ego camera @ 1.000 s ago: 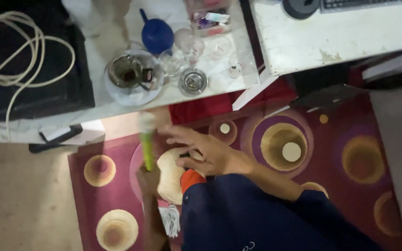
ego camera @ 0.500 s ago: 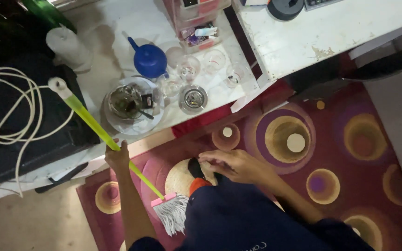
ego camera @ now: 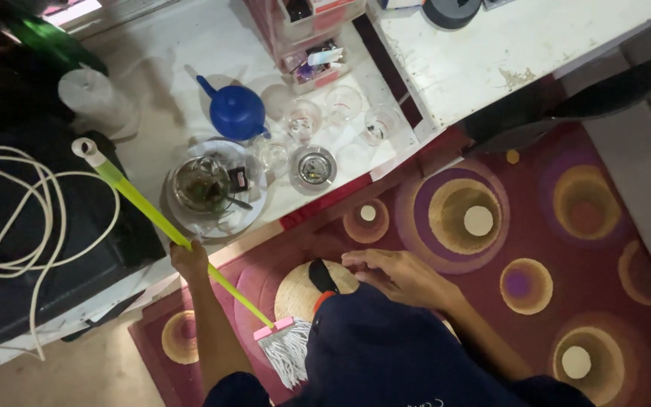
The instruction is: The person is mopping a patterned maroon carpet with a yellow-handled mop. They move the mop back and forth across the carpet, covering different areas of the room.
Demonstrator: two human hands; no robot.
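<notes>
My left hand [ego camera: 188, 261] is closed around the yellow-green handle of a mop [ego camera: 151, 212], whose white string head [ego camera: 288, 352] rests on the rug by my knee. The handle slants up and left, its white end cap over the black case. My right hand [ego camera: 397, 276] hovers palm down with fingers spread over a black and orange slipper [ego camera: 323, 281] on the patterned maroon rug [ego camera: 491, 249]. It holds nothing. My dark blue clothed legs fill the lower middle.
A low white table [ego camera: 167, 98] carries a blue teapot [ego camera: 233, 111], several glasses, a metal ashtray [ego camera: 313, 168] and a plate with a bowl [ego camera: 206, 188]. A black case with a coiled white cable [ego camera: 9, 218] lies left. A white desk [ego camera: 506, 53] stands at the back right.
The mop handle swung from upright to slanting up and left, and its head came to rest on the rug. My right hand lowered toward the slipper. The view shifted slightly.
</notes>
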